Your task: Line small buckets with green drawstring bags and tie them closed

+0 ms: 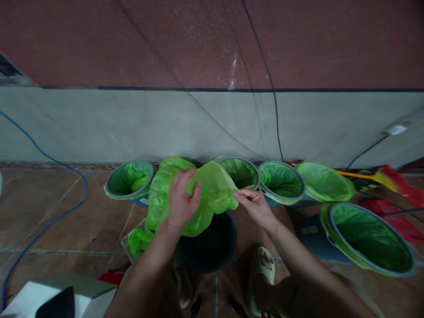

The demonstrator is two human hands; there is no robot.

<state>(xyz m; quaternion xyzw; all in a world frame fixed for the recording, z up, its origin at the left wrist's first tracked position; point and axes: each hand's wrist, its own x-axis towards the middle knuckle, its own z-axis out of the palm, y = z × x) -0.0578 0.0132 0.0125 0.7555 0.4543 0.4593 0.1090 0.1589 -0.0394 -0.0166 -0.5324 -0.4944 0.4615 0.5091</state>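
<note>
My left hand (180, 201) grips a thin green plastic bag (212, 190), fingers curled over its upper edge. At the bag's right edge my right hand (253, 205) pinches it between thumb and fingers. The bag hangs over a dark blue bin (212, 249) with no liner, which stands on the floor just in front of my feet. A second green bag (162, 185) lies bunched behind my left hand.
Several bins lined with green bags stand along the wall: one at the left (130, 179), two in the middle (241, 172) (281, 181), a large one lying at the right (371, 238). A blue cable (49, 216) crosses the tiled floor. Red and yellow tools (394, 181) lie at the right.
</note>
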